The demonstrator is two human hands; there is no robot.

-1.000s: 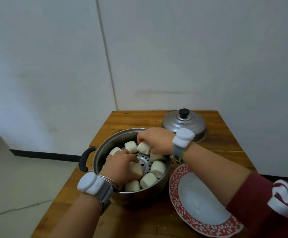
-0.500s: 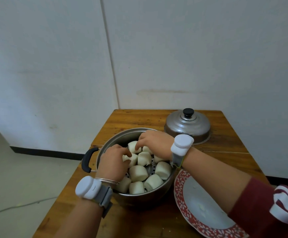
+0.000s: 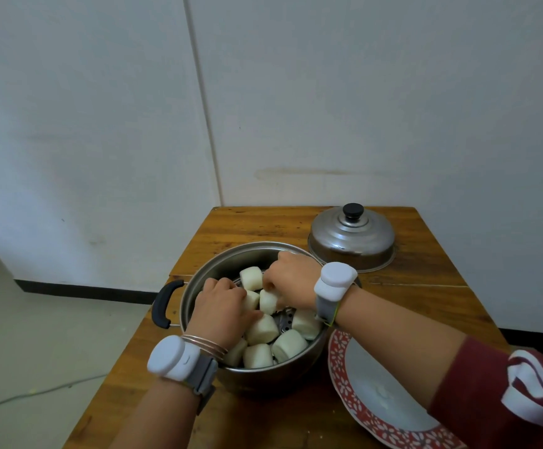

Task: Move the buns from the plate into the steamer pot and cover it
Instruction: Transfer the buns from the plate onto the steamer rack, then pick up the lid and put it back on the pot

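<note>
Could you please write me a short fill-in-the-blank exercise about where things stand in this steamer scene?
1. Both the left hand and the right hand are inside the ____.
2. The lid rests on the ____, behind the plate.
3. The plate's rim is patterned in the colour ____.
4. The knob on top of the lid is coloured ____.

Missing words: pot; table; red; black

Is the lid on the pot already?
No, the lid sits on the wooden table behind the steamer pot, which is open with both hands inside among the buns.
</note>
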